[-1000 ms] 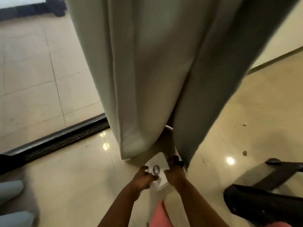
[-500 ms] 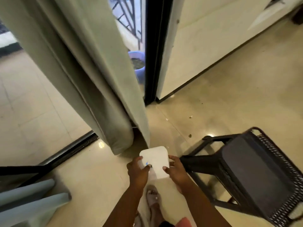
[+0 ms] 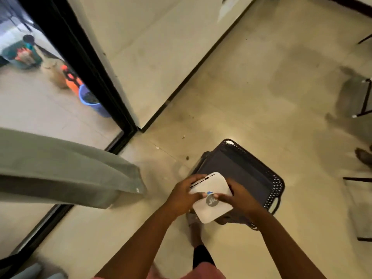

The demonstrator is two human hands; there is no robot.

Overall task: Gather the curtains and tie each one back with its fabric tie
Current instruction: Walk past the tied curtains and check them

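The green curtain is seen at the left, hanging loose above the floor. A white box is held by the left hand and right hand, fingers curled around it, over a black stool.

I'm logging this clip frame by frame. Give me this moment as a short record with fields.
left hand: grips the white box's left edge
right hand: grips its right side
white box: flat, rounded corners, grey round logo, held above the dark stool
dark stool: on the floor, perforated rim
curtain: grey-green, hanging at left, untouched
fabric tie: not visible
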